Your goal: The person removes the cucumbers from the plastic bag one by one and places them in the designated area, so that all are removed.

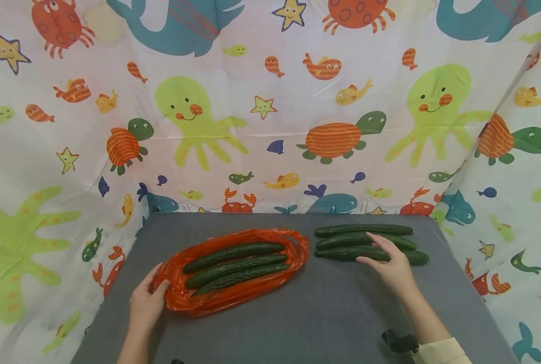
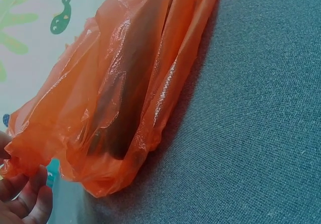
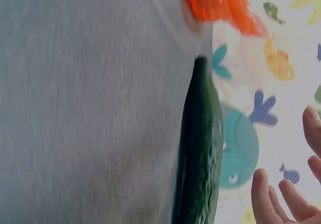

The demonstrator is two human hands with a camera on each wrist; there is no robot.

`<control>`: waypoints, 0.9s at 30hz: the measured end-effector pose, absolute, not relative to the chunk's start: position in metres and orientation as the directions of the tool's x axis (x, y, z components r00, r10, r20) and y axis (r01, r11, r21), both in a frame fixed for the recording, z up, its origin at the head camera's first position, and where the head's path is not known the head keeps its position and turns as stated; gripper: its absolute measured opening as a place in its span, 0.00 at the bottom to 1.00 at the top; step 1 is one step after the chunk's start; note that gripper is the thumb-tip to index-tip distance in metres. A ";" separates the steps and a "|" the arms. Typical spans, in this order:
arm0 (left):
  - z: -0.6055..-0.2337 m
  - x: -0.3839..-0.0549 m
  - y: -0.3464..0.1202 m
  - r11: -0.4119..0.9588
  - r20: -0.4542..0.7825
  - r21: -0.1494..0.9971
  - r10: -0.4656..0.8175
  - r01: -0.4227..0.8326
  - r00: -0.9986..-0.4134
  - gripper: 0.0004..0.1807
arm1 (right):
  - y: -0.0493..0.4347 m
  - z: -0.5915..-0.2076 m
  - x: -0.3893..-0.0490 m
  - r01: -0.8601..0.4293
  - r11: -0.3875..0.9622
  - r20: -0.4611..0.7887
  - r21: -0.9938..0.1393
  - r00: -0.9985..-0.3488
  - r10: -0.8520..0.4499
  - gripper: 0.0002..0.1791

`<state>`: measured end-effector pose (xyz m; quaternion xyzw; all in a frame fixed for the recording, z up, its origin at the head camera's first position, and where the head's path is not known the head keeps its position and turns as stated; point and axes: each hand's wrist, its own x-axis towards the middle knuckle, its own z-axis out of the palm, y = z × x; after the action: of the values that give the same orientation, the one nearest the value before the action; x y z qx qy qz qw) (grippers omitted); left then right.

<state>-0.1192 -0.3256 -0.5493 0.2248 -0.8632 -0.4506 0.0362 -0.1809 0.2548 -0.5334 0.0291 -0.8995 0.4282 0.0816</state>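
At the left of the head view lies an orange plastic bag [image 1: 176,290], its top spread wide around three dark green cucumbers [image 1: 236,266]. My left hand [image 1: 145,299] pinches the bag's near left end; the left wrist view shows the thumb and fingers [image 2: 35,199] on the gathered plastic [image 2: 65,108]. Three more cucumbers [image 1: 339,253] lie side by side on the grey table to the right. Over these my right hand [image 1: 392,267] hovers with thumb and fingers apart, holding nothing. One cucumber [image 3: 200,143] appears large in the right wrist view, clear of the fingers [image 3: 296,196].
The grey tabletop [image 1: 298,318] carries both groups of cucumbers. A white curtain [image 1: 261,146] printed with sea animals stands behind the table and along both sides. A black strap piece [image 1: 399,342] sits at the right wrist by the cream sleeve [image 1: 441,352].
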 end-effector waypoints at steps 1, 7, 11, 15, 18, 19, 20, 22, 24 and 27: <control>-0.549 -0.119 -0.325 0.489 -0.143 0.795 -0.423 -0.358 -0.895 0.30 | 0.250 -0.533 -0.179 -0.127 0.621 0.175 -0.773 -0.984 0.016 0.41; -0.551 -0.118 -0.325 0.476 -0.152 0.802 -0.422 -0.361 -0.894 0.30 | 0.219 -0.538 -0.176 -0.150 0.545 0.182 -0.825 -0.983 0.005 0.40; -0.553 -0.117 -0.325 0.472 -0.148 0.808 -0.419 -0.354 -0.896 0.30 | 0.195 -0.541 -0.175 -0.168 0.488 0.190 -0.857 -0.982 -0.004 0.40; -0.554 -0.117 -0.324 0.468 -0.150 0.810 -0.418 -0.353 -0.896 0.30 | 0.169 -0.541 -0.174 -0.203 0.409 0.204 -0.890 -0.978 -0.043 0.38; -0.554 -0.118 -0.324 0.466 -0.149 0.812 -0.415 -0.351 -0.898 0.30 | 0.147 -0.537 -0.175 -0.221 0.344 0.206 -0.912 -0.975 -0.082 0.36; -0.554 -0.118 -0.324 0.465 -0.151 0.813 -0.412 -0.350 -0.899 0.30 | 0.139 -0.536 -0.176 -0.227 0.308 0.205 -0.924 -0.973 -0.102 0.35; -0.554 -0.118 -0.325 0.465 -0.152 0.813 -0.409 -0.349 -0.900 0.30 | 0.131 -0.534 -0.177 -0.223 0.280 0.197 -0.934 -0.973 -0.118 0.34; -0.554 -0.118 -0.325 0.453 -0.166 0.817 -0.407 -0.357 -0.898 0.30 | 0.114 -0.532 -0.179 -0.203 0.194 0.173 -0.960 -0.972 -0.162 0.32; -0.555 -0.119 -0.325 0.441 -0.182 0.820 -0.406 -0.366 -0.896 0.30 | 0.100 -0.532 -0.181 -0.175 0.134 0.147 -0.975 -0.969 -0.196 0.31; -0.556 -0.119 -0.325 0.434 -0.189 0.822 -0.406 -0.370 -0.894 0.31 | 0.080 -0.535 -0.185 -0.152 0.109 0.125 -0.982 -0.967 -0.221 0.31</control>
<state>-0.1193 -0.3247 -0.5564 0.2291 -0.8464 -0.4804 0.0183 -0.1851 0.0798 -0.5354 0.1252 -0.7441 0.6557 -0.0262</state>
